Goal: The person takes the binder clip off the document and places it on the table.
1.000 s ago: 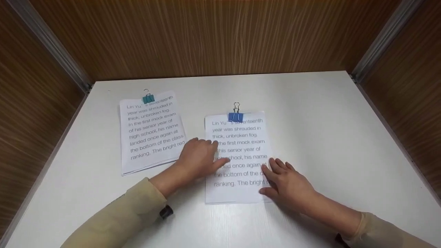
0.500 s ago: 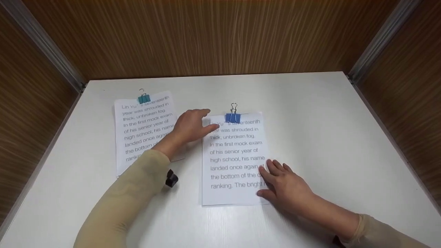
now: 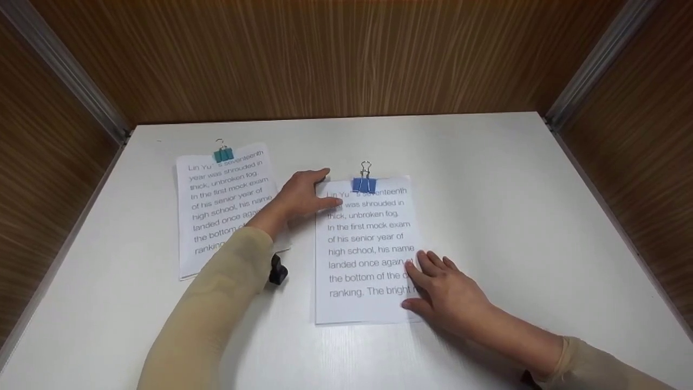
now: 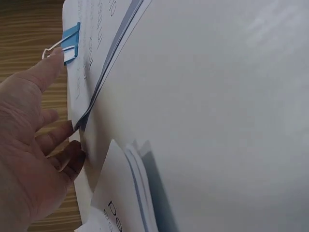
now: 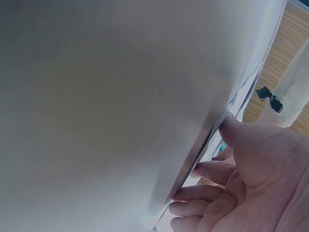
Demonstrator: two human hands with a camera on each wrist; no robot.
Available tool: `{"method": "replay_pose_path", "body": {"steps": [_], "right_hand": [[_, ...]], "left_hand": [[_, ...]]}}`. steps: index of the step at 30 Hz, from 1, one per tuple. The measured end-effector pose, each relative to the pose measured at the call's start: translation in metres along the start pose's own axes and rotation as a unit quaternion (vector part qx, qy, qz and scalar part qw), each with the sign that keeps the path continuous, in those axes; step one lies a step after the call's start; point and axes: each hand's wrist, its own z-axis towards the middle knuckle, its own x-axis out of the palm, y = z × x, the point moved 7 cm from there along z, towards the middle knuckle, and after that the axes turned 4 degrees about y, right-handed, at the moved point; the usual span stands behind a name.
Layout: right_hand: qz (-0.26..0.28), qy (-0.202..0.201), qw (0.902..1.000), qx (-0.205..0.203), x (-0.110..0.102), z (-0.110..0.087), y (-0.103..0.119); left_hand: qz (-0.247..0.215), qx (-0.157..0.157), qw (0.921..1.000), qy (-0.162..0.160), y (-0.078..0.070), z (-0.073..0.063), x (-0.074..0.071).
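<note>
Resting near the middle of the white surface point(image 3: 514, 206), a printed stack point(image 3: 363, 249) lies with its top toward the far edge, between a person's two hands. A blue binder clip point(image 3: 365, 185) sits over its top edge, with wire handles point(image 3: 366, 167) pointing toward the surface's far edge.

The left hand point(image 3: 300, 194) is at the stack's top left corner. Its grip is spread wide, the thumb reaching over the first printed lines and the index finger pointing along the top. In the left wrist view the lower fingers bend loosely and a fingertip meets the sheets' corner; whether the thumb touches the clip, I cannot tell.

The right hand point(image 3: 446, 290) lies along the lower right edge of the same stack, fingers extended and thumb held apart, its grip spread rather than closed around anything. Seen from the right wrist, the fingertips and thumb touch that paper edge.

Toward the surface's far left corner lies a second stack point(image 3: 224, 189), slightly turned, with a teal binder clip point(image 3: 223, 155) at its top. The left sleeve point(image 3: 211, 298) hides its lower right part. A wood-grain wall point(image 3: 346, 59) rises behind the far edge.
</note>
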Motion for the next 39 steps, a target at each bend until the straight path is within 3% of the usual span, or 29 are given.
{"method": "replay_pose_path", "body": {"steps": [4, 15, 25, 29, 33, 36, 39], "right_hand": [[0.004, -0.003, 1.0000, -0.006, 0.000, -0.001, 0.000], [0.002, 0.005, 1.0000, -0.001, 0.000, 0.000, -0.001], [0.003, 0.011, 0.9999, 0.005, 0.001, 0.000, 0.000], [0.004, 0.012, 0.9999, 0.006, 0.001, 0.000, 0.000], [0.010, 0.011, 0.9999, 0.005, 0.002, 0.000, -0.001], [0.014, 0.008, 0.9999, 0.002, 0.002, 0.000, -0.001], [0.014, 0.005, 0.9999, -0.003, 0.003, 0.000, 0.000]], "left_hand": [[0.001, 0.016, 0.9999, -0.001, 0.002, 0.001, 0.002], [-0.016, 0.006, 0.9998, 0.006, 0.006, 0.004, 0.008], [-0.103, -0.015, 0.9941, 0.030, 0.009, 0.003, 0.012], [-0.158, -0.013, 0.9872, 0.020, 0.008, 0.001, 0.010], [-0.238, -0.016, 0.9709, -0.019, 0.006, 0.000, 0.006], [-0.273, -0.016, 0.9607, -0.049, 0.003, -0.001, 0.003], [-0.273, -0.020, 0.9606, -0.047, 0.001, -0.002, 0.003]]}}
